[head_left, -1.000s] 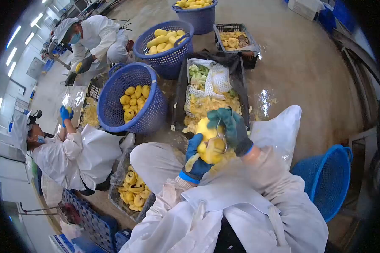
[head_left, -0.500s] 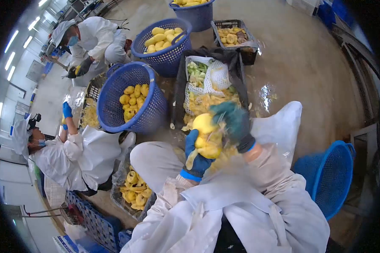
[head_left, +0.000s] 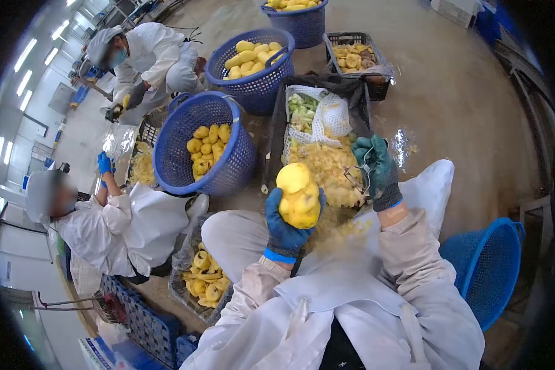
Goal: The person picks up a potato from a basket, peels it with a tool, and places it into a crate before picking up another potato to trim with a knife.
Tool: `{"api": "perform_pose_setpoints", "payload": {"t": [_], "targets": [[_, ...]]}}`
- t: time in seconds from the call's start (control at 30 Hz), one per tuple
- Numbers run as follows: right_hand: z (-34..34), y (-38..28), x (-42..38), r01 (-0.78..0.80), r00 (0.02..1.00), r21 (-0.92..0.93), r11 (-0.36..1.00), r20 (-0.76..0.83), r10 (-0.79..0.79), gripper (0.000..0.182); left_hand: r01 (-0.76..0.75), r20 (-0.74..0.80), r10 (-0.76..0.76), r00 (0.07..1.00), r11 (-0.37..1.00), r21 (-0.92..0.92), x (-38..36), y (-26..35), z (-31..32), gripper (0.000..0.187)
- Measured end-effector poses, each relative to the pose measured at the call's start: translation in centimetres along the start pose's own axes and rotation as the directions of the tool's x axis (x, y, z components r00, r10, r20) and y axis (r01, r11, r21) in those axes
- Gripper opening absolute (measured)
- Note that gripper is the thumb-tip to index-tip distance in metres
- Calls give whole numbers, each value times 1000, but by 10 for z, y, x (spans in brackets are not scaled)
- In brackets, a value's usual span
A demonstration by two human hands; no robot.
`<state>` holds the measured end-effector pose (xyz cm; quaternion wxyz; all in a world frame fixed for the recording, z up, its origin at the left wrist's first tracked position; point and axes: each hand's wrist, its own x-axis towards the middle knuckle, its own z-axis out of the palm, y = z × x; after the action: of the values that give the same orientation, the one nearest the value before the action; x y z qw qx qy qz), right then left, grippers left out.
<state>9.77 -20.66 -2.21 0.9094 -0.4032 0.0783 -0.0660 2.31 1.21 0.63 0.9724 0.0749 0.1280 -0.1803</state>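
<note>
In the head view, my left hand (head_left: 280, 225), in a blue glove, is wrapped round a lumpy, peeled yellow fruit (head_left: 298, 197) held upright. My right hand (head_left: 376, 165), in a dark green glove, grips a thin-framed metal peeler (head_left: 355, 179), apart from the fruit and to its right. Beneath and beyond both hands, a heap of pale yellow peelings (head_left: 330, 166) lies in a black-lined crate (head_left: 279, 126). White foam netting (head_left: 335, 117) and green scraps share that crate.
Blue baskets of yellow fruit (head_left: 166, 157) (head_left: 253, 92) stand ahead to the left. A crate of cut pieces (head_left: 376, 86) is behind. A blue basket (head_left: 484, 271) tilts at my right. Peel pieces fill a lined crate (head_left: 219, 311) at my left. Two co-workers (head_left: 148, 65) (head_left: 111, 231) sit leftward.
My right hand has moved away from the fruit to the right, and the blurred tool now shows clearly. My left hand keeps the fruit, now turned more upright. The whole view has shifted slightly.
</note>
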Motion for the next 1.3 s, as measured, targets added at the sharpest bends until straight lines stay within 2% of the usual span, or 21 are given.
{"api": "perform_pose_setpoints", "payload": {"t": [0.1,0.13,0.2,0.3,0.33,0.43,0.47,0.53,0.6,0.67,0.73,0.8,0.87,0.9,0.97,1.0,1.07,1.1,1.17,1.23,1.3], "targets": [[11,-4,-7,-6,999,-112,994,-32,2,33,48,3,-48,999,995,-84,3,-2,5,59],[18,-2,-11,135,990,-277,951,68,-120,30,66,9,-65,998,992,-105,5,-2,6,59],[38,8,-21,418,905,-529,738,310,-291,23,63,22,-61,998,996,-61,12,-2,1,59],[71,14,-32,564,792,-550,616,571,-217,19,90,18,-90,996,996,-5,19,-4,-6,57],[70,18,-21,458,851,-474,752,478,-217,20,102,10,-103,995,995,11,20,-4,-8,57],[31,17,25,509,847,-654,560,266,-460,18,62,-31,-60,998,996,59,19,-7,-1,56],[27,21,33,148,989,-79,986,15,-147,16,67,-26,-65,998,996,53,24,-3,-1,56],[37,36,7,470,870,-499,728,402,-286,14,93,-38,-92,995,995,28,23,-3,-9,56],[35,40,5,558,821,-559,613,479,-310,14,91,-64,-85,994,992,87,24,-5,-8,56],[18,38,27,415,908,-401,817,234,-347,15,75,-87,-63,994,986,149,22,-6,-7,56],[20,21,35,113,992,-108,988,-44,-118,18,59,-75,-50,996,991,123,24,-4,-6,56],[41,18,0,253,949,-307,918,261,-175,21,64,-78,-54,995,990,129,18,-6,-10,57],[48,37,-4,248,909,-367,896,407,-85,24,64,-39,-58,998,981,182,27,-7,-11,58],[32,37,11,333,926,-374,866,302,-226,24,4,-35,7,999,946,323,26,-5,-14,57],[-4,16,59,490,863,-410,769,107,-493,23,-136,19,153,988,807,574,27,5,-16,57],[0,5,60,418,903,-408,812,86,-422,23,-335,181,327,927,511,792,29,11,-7,56],[13,-44,66,297,951,-416,859,52,-304,24,-396,291,418,860,188,899,42,32,-8,54],[6,-49,80,339,940,-410,847,109,-323,26,-416,362,445,819,25,909,54,42,-9,53],[-13,-53,113,419,907,-392,819,221,-358,31,-364,200,371,907,452,814,76,68,-15,52],[-17,-77,138,329,942,-551,767,133,-309,32,-290,124,306,944,589,755,84,90,-7,51],[-26,-95,164,204,966,-679,705,25,-255,33,-144,6,159,987,874,463,97,104,-18,50]]}}
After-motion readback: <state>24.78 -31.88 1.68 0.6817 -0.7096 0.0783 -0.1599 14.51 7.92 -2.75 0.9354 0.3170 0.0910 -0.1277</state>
